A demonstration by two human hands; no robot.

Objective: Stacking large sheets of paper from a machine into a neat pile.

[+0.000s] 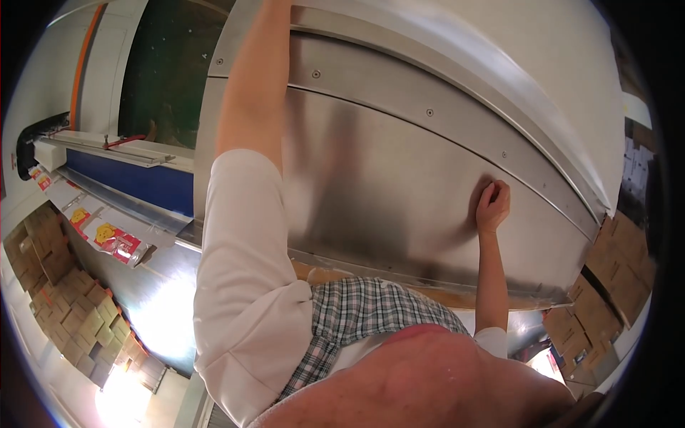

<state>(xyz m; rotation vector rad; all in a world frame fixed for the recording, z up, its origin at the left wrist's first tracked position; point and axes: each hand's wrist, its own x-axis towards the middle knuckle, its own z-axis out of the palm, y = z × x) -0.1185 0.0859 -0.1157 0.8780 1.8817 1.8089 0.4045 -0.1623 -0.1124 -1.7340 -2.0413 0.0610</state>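
Note:
My left arm [251, 107] stretches up past the upper edge, so its hand lies out of view. Beneath that arm is a brushed steel panel [399, 185] with a row of screws along its upper strip. Close against the panel, on its right part, is my right hand [493, 206]. Its fingers are curled closed, and whatever they may hold is hidden. A dim reflection of the hand shows in the metal beside it. Above the panel a rounded steel rail [492, 68] borders a wide white surface [457, 25].
Left of the steel panel runs a blue strip [128, 176] with a metal guide and red-and-yellow printed packaging [107, 234]. Stacked cardboard cartons stand at the lower left [78, 314] and on the right [599, 314]. A dark green surface [168, 78] lies at the upper left.

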